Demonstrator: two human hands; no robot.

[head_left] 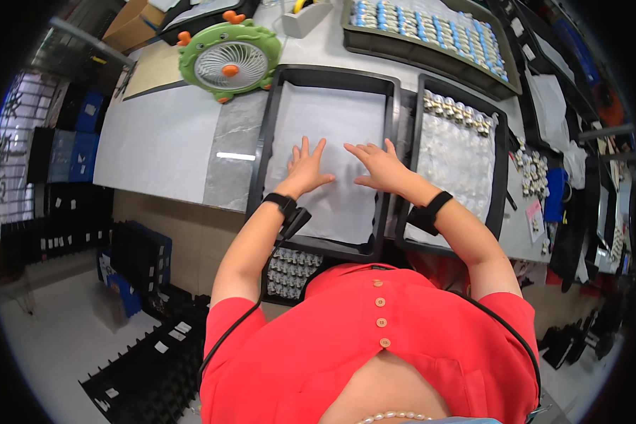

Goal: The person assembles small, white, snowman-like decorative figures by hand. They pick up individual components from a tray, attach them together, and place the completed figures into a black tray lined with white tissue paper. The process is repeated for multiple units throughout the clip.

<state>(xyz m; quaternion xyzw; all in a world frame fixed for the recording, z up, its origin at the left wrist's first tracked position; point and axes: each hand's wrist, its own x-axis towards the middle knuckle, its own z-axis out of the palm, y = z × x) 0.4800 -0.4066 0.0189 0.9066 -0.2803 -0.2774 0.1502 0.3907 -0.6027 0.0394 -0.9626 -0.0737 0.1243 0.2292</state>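
Nearest the body, below the wrists, a small tray of silvery capped pieces (290, 272) sits half under the table edge (162, 191). Just above it lies the black tray (261, 152), lined with a white paper sheet (332, 113) that fills its floor.

Both hands rest flat on that sheet. The left hand (305, 169) has its fingers (305, 147) spread apart and pointing away from the body; the right hand (380, 166) lies just beside it, fingers apart and angled toward the left hand, fingertips near each other but not touching. Neither hand grips anything; the palms press on the paper. Each wrist wears a black band.

By the look of it, the step in hand is smoothing the liner down so it lies flat in the tray. The next move would call for sliding the palms outward toward the tray walls, keeping the sheet from bunching or riding up at the corners.

To the right of the right fingers, a second black tray (502, 177) holds a clear sheet and a row of silvery pieces along its far edge. Beyond the fingertips stand a green desk fan (230, 60) and, farther right, a tray of blue-and-silver pieces (431, 28).
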